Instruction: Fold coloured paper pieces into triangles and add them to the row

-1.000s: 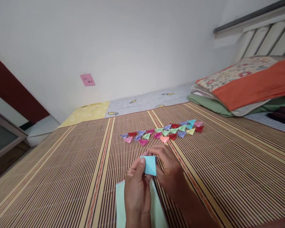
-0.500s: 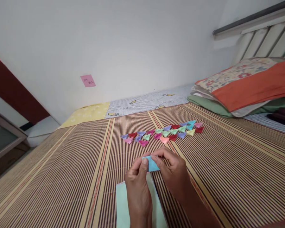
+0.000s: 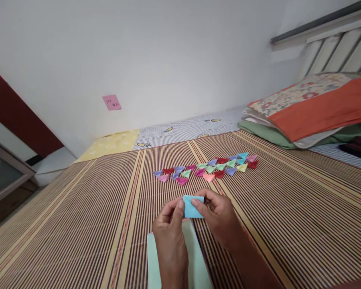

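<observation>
Between my two hands is a small piece of blue folded paper (image 3: 190,209), roughly rectangular, held up above the mat. My left hand (image 3: 171,230) pinches its left edge, thumb in front. On the right side, my right hand (image 3: 218,214) grips it with the thumb pressed on its face and the fingers behind. Light green paper (image 3: 195,253) lies beneath my left hand and wrist, partly covered by them. Beyond my hands, several small folded paper pieces (image 3: 210,169) in red, pink, purple, green, yellow and blue sit in rough rows.
A striped woven mat (image 3: 87,216) covers the bed. Folded bedding with an orange and floral cover (image 3: 321,104) is piled at the right, near a radiator (image 3: 339,48). A pink note (image 3: 111,102) sticks to the white wall (image 3: 168,60).
My left hand has shifted slightly left and its fingers have slid to the paper's edge, so more of the blue face shows. My right thumb has moved down a little on it.
</observation>
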{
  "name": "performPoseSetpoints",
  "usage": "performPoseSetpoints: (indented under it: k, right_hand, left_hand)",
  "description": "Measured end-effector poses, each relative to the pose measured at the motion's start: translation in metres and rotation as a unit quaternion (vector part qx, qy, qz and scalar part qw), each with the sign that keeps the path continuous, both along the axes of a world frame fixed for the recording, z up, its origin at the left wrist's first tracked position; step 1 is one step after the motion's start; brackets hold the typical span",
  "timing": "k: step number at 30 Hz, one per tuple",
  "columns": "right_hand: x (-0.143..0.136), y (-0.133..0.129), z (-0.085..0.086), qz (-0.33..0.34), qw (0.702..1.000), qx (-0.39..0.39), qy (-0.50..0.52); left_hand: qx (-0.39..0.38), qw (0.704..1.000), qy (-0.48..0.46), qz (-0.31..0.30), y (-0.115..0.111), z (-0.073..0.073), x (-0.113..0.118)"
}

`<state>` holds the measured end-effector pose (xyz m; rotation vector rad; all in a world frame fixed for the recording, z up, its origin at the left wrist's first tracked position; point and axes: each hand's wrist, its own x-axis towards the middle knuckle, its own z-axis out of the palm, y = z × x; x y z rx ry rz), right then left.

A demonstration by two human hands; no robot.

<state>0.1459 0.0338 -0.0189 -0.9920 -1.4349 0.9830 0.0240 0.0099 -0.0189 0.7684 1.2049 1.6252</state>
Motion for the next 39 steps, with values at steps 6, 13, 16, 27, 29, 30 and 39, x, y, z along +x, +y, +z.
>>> performPoseSetpoints:
  k: [6, 13, 16, 27, 29, 30, 39]
  right_hand:
    - [-0.001, -0.002, 0.000, -0.009, 0.999, 0.012, -0.031]
    - [-0.004, -0.005, 0.002, -0.012, 0.999, 0.024, -0.031]
    - [-0.005, -0.006, 0.003, -0.004, 1.000, 0.013, -0.019]
    - [-0.004, -0.006, 0.002, -0.032, 0.993, 0.063, -0.098]
    - [-0.003, -0.005, 0.003, -0.035, 0.990, 0.079, -0.114]
    - [-0.003, -0.005, 0.003, -0.033, 0.988, 0.088, -0.121]
    - [0.000, -0.004, 0.005, -0.012, 0.983, 0.125, -0.133]
  left_hand:
    - [0.030, 0.999, 0.024, 0.034, -0.001, 0.004, 0.002]
    - [0.044, 0.995, 0.066, 0.064, -0.003, 0.003, 0.007]
    - [0.044, 0.994, 0.068, 0.075, -0.003, 0.002, 0.007]
    - [0.034, 0.998, 0.008, 0.051, 0.001, 0.000, 0.002]
    - [0.009, 1.000, -0.018, 0.018, 0.003, -0.001, 0.000]
    - [0.001, 0.999, -0.042, 0.004, 0.005, -0.001, -0.001]
    - [0.006, 0.992, -0.117, -0.052, 0.009, -0.005, -0.005]
